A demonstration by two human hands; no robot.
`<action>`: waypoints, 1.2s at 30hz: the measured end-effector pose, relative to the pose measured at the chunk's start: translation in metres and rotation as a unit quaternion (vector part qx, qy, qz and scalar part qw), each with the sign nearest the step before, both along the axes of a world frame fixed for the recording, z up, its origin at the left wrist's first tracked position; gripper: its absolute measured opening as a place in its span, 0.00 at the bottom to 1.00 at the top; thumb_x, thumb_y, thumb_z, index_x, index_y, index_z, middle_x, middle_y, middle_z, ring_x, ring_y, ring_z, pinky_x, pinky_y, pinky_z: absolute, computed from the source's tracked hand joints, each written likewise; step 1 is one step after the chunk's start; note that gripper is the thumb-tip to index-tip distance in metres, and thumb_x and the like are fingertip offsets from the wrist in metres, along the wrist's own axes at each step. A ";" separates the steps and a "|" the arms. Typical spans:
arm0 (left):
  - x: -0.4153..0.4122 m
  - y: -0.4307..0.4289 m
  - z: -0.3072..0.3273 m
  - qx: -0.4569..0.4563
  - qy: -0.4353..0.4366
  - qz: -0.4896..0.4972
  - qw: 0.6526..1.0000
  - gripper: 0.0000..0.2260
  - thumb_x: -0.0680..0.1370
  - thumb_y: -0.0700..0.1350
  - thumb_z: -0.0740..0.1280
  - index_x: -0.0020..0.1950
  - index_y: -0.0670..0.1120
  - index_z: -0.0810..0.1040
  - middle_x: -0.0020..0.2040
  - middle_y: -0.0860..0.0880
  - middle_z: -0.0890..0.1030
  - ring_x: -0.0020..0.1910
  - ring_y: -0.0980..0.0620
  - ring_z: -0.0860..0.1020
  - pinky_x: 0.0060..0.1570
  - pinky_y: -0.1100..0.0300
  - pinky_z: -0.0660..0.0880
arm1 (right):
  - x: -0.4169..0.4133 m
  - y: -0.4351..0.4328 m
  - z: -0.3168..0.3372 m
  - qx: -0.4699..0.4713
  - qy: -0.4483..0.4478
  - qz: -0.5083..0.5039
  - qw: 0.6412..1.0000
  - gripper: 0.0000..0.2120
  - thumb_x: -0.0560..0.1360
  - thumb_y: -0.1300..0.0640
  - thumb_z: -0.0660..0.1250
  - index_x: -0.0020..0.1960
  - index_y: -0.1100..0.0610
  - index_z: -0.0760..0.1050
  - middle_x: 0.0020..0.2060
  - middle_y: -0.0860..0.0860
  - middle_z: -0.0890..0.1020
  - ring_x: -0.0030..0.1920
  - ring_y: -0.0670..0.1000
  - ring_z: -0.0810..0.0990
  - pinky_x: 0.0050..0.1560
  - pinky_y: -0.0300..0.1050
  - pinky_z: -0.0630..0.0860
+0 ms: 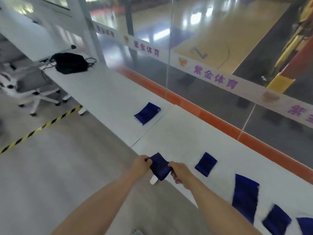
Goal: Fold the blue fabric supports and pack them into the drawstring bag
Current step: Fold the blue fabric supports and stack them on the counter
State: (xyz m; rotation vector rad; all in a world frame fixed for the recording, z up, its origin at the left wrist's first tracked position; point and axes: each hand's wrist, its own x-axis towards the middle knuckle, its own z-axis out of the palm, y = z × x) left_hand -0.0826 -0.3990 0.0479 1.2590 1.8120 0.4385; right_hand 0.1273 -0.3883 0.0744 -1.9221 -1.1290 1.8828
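Here, left hand point(141, 164) fingers pinch the blue support point(160, 167); right hand point(179, 172) fingers pinch its opposite edge.

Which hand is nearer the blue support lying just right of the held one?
Right. The right hand is just left of the lying support, gripping the held support; the left hand grips its other side, farther left.

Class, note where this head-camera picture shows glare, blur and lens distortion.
Head view: ceiling-light glare streaks the glossy court floor; blur smears the blue supports at lower right and the purple lettering; wide-angle stretch enlarges the forearms near the bottom edge; the folded support gripped by the left hand and right hand looks sharper.
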 end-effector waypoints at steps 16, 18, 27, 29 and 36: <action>-0.307 0.088 0.013 -0.072 -0.213 0.308 0.924 0.08 0.74 0.41 0.68 0.48 0.41 0.86 0.42 0.45 0.84 0.35 0.51 0.79 0.50 0.54 0.81 | -0.304 0.155 0.008 -0.051 0.114 0.145 0.982 0.12 0.76 0.57 0.63 0.37 0.54 0.63 0.27 0.49 0.63 0.26 0.47 0.56 0.31 0.43 0.52; -0.322 0.121 0.016 -0.054 -0.195 0.334 0.921 0.07 0.73 0.42 0.68 0.45 0.42 0.86 0.38 0.46 0.84 0.35 0.51 0.79 0.51 0.53 0.81 | -0.329 0.188 0.009 -0.023 0.104 0.146 0.984 0.11 0.74 0.58 0.62 0.36 0.53 0.62 0.27 0.49 0.63 0.26 0.48 0.56 0.31 0.43 0.51; -0.379 0.291 0.044 0.001 -0.208 0.308 0.929 0.07 0.79 0.37 0.66 0.45 0.42 0.84 0.41 0.43 0.84 0.37 0.49 0.79 0.41 0.61 0.79 | -0.388 0.341 0.021 0.047 0.058 0.108 0.991 0.10 0.69 0.58 0.60 0.31 0.53 0.62 0.25 0.49 0.65 0.27 0.49 0.60 0.31 0.43 0.57; -0.385 0.322 0.041 -0.008 -0.188 0.271 0.944 0.10 0.77 0.35 0.66 0.41 0.43 0.86 0.41 0.41 0.84 0.38 0.48 0.80 0.47 0.56 0.82 | -0.389 0.361 0.015 0.037 0.050 0.104 0.993 0.10 0.72 0.58 0.59 0.32 0.54 0.63 0.25 0.49 0.66 0.26 0.49 0.60 0.31 0.43 0.57; -0.393 0.445 0.002 -0.064 -0.049 0.128 0.989 0.10 0.70 0.39 0.63 0.33 0.46 0.81 0.31 0.49 0.75 0.33 0.49 0.70 0.37 0.58 0.68 | -0.401 0.426 -0.031 0.001 0.016 0.027 0.999 0.08 0.70 0.57 0.61 0.33 0.54 0.65 0.25 0.49 0.68 0.24 0.48 0.62 0.27 0.41 0.58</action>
